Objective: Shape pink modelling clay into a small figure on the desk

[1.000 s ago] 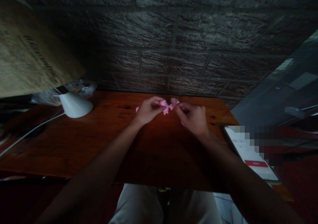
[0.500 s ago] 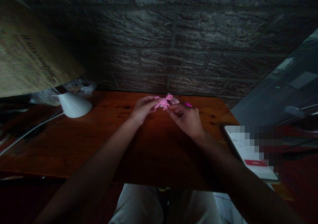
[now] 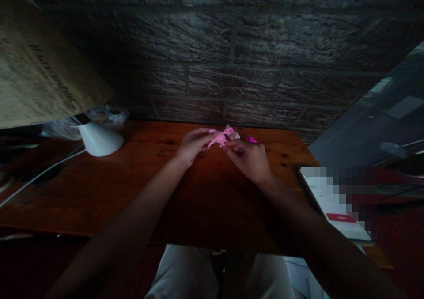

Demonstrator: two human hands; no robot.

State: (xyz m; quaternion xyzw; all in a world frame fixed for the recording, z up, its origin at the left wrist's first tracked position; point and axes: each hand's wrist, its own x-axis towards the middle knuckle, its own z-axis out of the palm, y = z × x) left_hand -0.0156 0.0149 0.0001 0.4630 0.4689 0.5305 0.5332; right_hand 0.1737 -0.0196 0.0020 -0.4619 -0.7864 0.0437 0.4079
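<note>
Leftmost on my feed, a lettered lampshade (image 3: pixel 43 73) hung above a white lamp base (image 3: pixel 100 141) on the wooden table (image 3: pixel 132 193). Next, my left hand (image 3: pixel 192 148) gripped a lobed pink piece (image 3: pixel 221 138) between thumb and fingers, near the block wall (image 3: pixel 205 43). My right hand (image 3: pixel 249 158) pinched its right edge. I saw a brighter magenta piece (image 3: pixel 251 139) just beyond that hand; farther right lay a phone (image 3: pixel 333 206).

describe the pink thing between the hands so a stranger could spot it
Below the dark brick wall is a wooden table. Near its far edge, between the left hand and right hand, is an uneven light pink piece. Its paler colour sets it apart from the bright magenta scrap just beyond the right hand.
</note>
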